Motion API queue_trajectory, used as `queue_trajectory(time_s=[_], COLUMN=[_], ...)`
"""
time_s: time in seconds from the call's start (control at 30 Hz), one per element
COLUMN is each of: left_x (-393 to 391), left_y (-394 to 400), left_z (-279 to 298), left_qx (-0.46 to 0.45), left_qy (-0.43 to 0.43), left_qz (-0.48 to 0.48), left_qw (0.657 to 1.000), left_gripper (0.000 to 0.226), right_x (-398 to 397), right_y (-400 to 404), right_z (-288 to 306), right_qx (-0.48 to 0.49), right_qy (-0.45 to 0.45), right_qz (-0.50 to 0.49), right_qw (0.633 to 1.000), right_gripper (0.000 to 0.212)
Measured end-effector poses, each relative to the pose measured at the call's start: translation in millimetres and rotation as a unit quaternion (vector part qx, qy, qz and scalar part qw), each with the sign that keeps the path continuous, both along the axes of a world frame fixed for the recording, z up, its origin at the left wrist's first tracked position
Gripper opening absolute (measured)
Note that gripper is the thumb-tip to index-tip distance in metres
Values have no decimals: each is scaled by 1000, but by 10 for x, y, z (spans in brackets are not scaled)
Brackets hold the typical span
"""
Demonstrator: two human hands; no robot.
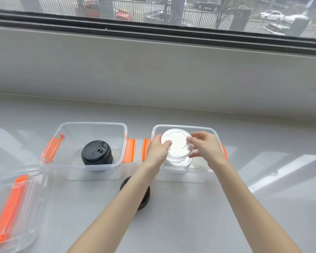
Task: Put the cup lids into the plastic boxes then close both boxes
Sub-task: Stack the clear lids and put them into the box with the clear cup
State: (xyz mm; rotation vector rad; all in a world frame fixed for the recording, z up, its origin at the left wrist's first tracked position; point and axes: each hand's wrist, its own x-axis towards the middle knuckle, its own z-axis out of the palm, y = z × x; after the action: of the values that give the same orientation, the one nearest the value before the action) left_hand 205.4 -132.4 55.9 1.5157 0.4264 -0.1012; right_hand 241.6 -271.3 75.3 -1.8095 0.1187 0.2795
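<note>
We observed two open plastic boxes on the grey table (226, 225). The left box (77, 172) already held a stack of black lids (96, 152); the right box (215, 132) was being filled. A box cover (24, 207) with an orange clip lay at far left; a second cover was not visible to us. Both hands, left hand (158, 149) and right hand (205, 146), grasped the stack of clear lids (177, 148) at the right box's mouth. More black lids (144, 199) sat on the table between the boxes, partly hidden by the left forearm. We judged loading about half complete, closing not begun
</note>
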Motion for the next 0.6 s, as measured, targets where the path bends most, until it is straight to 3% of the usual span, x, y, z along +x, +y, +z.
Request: queue_trajectory(time_s=[0.3, 0.6], left_x=[288, 269], left_y=[-163, -114], left_z=[-86, -6], left_qx=[-15, -28], left_qy=[150, 146], left_qz=[3, 2], left_qw=[989, 989], left_gripper=[60, 60], right_x=[385, 399], right_y=[55, 69], right_z=[-428, -574], right_qx=[-220, -311], right_qy=[-50, -66], right_qz=[22, 33], right_qw=[974, 948], right_gripper=[28, 30])
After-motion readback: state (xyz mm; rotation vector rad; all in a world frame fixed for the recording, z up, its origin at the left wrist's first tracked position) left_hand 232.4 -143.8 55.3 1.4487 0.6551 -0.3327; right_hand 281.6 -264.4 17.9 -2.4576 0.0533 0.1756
